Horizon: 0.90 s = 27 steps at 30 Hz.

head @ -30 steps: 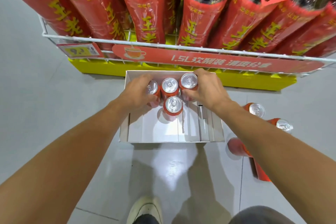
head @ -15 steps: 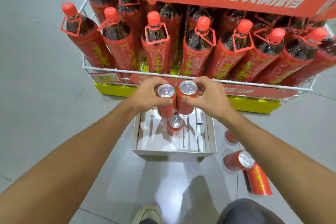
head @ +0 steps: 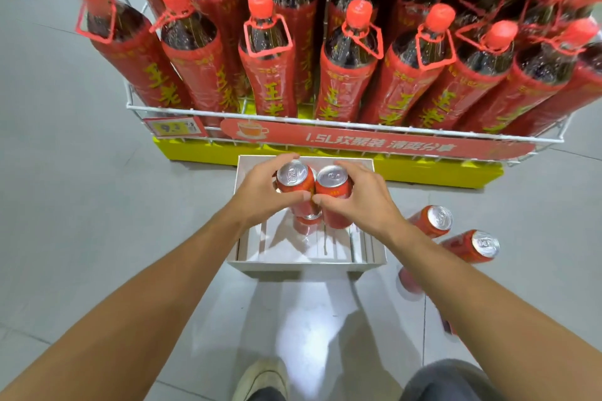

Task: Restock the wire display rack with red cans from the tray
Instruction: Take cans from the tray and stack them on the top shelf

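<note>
My left hand (head: 260, 197) and my right hand (head: 361, 202) squeeze a cluster of red cans between them, above a white cardboard tray (head: 308, 265) on the floor. The left hand wraps one silver-topped red can (head: 294, 177); the right hand wraps another red can (head: 334, 182). A third can seems pressed behind them, mostly hidden. One more red can (head: 306, 225) stands in the tray beneath the cluster. The white wire display rack (head: 325, 125) stands just beyond the tray.
The rack's lower tier is packed with tall red-labelled bottles (head: 270, 75) leaning forward, above a yellow base (head: 423, 172). Two red cans (head: 430, 221) lie on the grey floor right of the tray; another stands behind my right forearm. My shoe (head: 264, 378) is near the bottom edge.
Both hands closed on cans in the tray and lifted them clear, leaving one behind. My head tilted up, bringing the bottle tops and the upper banner into view.
</note>
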Available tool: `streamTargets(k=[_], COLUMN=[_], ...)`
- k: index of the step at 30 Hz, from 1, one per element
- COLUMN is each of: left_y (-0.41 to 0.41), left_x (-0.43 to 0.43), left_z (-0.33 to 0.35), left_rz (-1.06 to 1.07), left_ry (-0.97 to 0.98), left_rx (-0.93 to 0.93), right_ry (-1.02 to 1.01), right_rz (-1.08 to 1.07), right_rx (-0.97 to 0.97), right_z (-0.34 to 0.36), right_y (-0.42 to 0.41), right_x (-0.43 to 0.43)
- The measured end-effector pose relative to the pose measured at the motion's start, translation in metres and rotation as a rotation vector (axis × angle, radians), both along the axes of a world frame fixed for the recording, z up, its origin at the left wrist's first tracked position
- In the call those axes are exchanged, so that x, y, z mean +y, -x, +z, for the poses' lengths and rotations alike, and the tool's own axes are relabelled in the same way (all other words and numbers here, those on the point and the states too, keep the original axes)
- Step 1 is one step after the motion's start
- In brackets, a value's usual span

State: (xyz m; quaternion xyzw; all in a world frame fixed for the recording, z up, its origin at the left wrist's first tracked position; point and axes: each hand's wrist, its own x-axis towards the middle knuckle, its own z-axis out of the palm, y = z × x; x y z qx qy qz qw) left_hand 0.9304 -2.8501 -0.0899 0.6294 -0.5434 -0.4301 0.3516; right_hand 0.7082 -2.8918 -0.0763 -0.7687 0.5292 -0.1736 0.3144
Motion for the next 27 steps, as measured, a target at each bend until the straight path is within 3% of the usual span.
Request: streamTargets(k=[3, 7, 12, 18, 27], left_y=[0.003, 0.005, -0.006, -0.015, -0.02], left_x=[-0.005, -0.011, -0.017, -0.034, -0.06], left_z=[0.002, 0.024, 0.101, 0.297, 0.716], left_rz=[-0.007, -0.056, -0.001, -0.059, -0.23], left_ry=[0.004, 0.0, 0.003, 0.055, 0.217], left_rx=[0.021, 0.007, 0.109, 0.161, 0.156], right_ry=[-0.112, -0.182, -0.099, -0.013, 0.05], right_rz=[0.046, -0.002, -0.01, 0.037, 0.104], right_rx=[0.042, -0.086, -0.265, -0.353, -0.42], right_z=[-0.011, -0.004, 0.073, 0.279, 0.7], right_y=[0.006, 0.012, 0.016, 0.015, 0.012], right_x=[0.018, 0.032, 0.002, -0.032, -0.058])
